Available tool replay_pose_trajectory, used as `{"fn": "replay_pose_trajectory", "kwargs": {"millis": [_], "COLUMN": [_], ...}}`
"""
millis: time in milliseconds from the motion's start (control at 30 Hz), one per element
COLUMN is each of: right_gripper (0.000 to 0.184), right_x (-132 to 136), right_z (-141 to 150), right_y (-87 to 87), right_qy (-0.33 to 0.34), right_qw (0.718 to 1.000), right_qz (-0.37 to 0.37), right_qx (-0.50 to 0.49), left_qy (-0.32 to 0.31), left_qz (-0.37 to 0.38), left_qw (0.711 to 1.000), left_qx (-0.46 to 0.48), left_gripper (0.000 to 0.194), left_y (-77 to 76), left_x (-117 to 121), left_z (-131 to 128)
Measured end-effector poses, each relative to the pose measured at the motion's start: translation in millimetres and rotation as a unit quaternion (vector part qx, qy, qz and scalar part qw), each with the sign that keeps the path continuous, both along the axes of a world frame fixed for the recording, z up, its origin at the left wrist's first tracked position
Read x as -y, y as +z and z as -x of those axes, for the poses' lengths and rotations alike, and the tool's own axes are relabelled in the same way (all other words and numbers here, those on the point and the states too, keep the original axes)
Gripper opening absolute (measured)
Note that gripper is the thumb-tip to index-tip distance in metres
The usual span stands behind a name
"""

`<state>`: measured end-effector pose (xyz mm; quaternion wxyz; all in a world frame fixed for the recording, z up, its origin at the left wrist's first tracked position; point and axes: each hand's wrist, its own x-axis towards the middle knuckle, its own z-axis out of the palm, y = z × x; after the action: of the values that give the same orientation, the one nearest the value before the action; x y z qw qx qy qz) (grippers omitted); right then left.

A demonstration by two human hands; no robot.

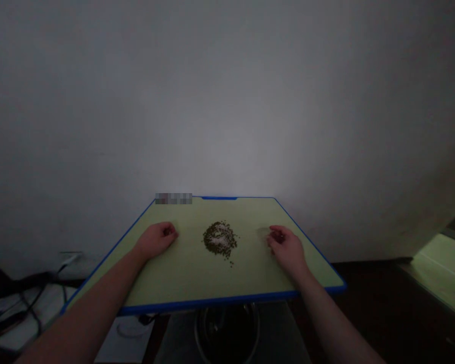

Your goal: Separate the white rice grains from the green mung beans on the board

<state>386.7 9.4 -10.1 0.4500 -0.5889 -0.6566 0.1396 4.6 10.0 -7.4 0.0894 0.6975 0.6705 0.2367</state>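
On a pale board (pixel 197 280) with a blue rim lies a loose pile of small dark grains or beans (pixel 222 245). Whitish patches show in the pile's middle, and a few pieces are scattered around it. My left hand (pixel 157 240) rests on the board left of the pile, its fingers curled in and closed, with nothing showing in them. To the pile's right, my right hand (pixel 288 250) is on or just over the board, with bent fingers and the thumb apart from the forefinger. A faint pale smear by its fingertips is too dim to identify. Neither hand touches the pile.
Behind the board rises a plain grey wall (pixel 227 111). Below its near edge is a round metal pot or bowl (pixel 197 331), partly hidden. Dark cables (pixel 34 303) lie at lower left. A pale greenish surface (pixel 443 273) stands at the right. The light is dim.
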Motion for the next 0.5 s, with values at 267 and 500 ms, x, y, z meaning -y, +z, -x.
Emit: {"fn": "replay_pose_trajectory", "kwargs": {"millis": [267,500], "right_gripper": [0.031,0.033], "right_x": [1,-22], "right_z": [15,-18], "right_y": [-2.7,11.2], "right_qy": [0.057,-0.002], "right_qw": [0.994,0.994], "right_qz": [0.006,0.021], "right_qx": [0.097,0.109], "left_qy": [-0.003,-0.006], "left_qz": [-0.002,-0.006], "left_qw": [1.0,1.0], "left_qx": [0.001,0.003], "left_gripper": [0.023,0.025], "left_y": [3.1,-0.8], "left_x": [2,-1], "left_z": [-2,1]}}
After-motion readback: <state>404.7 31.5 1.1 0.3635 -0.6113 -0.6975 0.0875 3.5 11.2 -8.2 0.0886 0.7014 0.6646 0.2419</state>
